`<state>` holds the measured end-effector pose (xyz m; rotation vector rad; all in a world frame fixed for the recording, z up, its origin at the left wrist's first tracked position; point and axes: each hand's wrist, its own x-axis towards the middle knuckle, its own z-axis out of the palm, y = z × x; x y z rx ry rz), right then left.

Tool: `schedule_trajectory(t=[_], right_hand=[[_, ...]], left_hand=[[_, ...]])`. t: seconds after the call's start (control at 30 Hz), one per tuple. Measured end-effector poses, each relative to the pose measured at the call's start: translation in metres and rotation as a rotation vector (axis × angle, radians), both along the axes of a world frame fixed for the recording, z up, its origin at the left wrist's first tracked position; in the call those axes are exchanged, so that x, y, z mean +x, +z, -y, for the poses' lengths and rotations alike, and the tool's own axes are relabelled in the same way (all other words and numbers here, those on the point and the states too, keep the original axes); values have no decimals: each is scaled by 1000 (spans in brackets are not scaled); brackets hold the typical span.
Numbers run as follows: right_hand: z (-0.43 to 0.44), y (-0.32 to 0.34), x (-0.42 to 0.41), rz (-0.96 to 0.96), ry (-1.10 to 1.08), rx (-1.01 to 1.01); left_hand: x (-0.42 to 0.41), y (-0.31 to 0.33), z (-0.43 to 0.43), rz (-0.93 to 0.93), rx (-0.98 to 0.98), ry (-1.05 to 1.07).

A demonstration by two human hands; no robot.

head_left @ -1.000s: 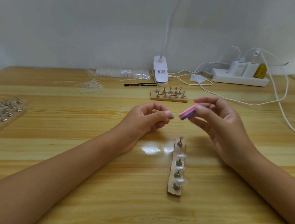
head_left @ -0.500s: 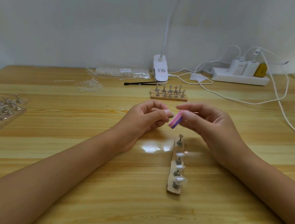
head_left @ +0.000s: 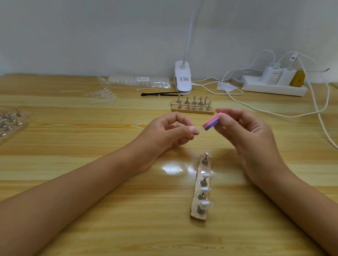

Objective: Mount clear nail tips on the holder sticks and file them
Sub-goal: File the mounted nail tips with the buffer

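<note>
The near wooden strip [head_left: 200, 194] lies lengthwise on the table [head_left: 76, 201], and everything else is placed from it. It carries four holder sticks. The farthest stick [head_left: 205, 160] is bare, and the three nearer ones each wear one clear tip [head_left: 205, 174] [head_left: 205, 189] [head_left: 206, 203].

Just beyond the strip's far end both hands are raised above the wood. The left hand [head_left: 167, 134], beyond and left of the strip, has its fingers curled, with thumb and forefinger pinching a small pale piece. This is probably a nail tip [head_left: 196, 132], though it is too small to be sure. The right hand [head_left: 251, 139], beyond and right of the strip, grips one pink-and-purple file block [head_left: 211, 122] between thumb and fingertips. The block's free end points at the pinched piece, close to it but not touching.

Farther beyond the strip sit two more wooden strips [head_left: 192, 110] side by side, holding bare sticks in two rows. Behind those lie one black tool [head_left: 161, 93], one white lamp clip [head_left: 182, 78] and one bag of tips [head_left: 139, 79]. Far beyond and to the right is one power strip [head_left: 273, 88] with three plugs in it. Beyond and left of the near strip lies a scatter of loose clear tips [head_left: 103, 97], and far left a tray [head_left: 19, 129] of many more sticks.
</note>
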<state>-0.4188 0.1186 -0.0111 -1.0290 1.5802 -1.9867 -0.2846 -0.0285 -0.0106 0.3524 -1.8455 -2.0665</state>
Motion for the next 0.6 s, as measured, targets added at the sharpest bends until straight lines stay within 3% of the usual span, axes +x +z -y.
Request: schedule_trajectory(t=[0.17,0.37,0.6], right_hand=[[-3,-3,3,-83,178,50],[-2,2,-7,53,-123,-79],[-5,2,-9,121,-49,-60]], left_hand=[[0,-2,0,-12,-8,-12],[1,-1,-2,9,-48,9],[4,3,-2,-16,59,27]])
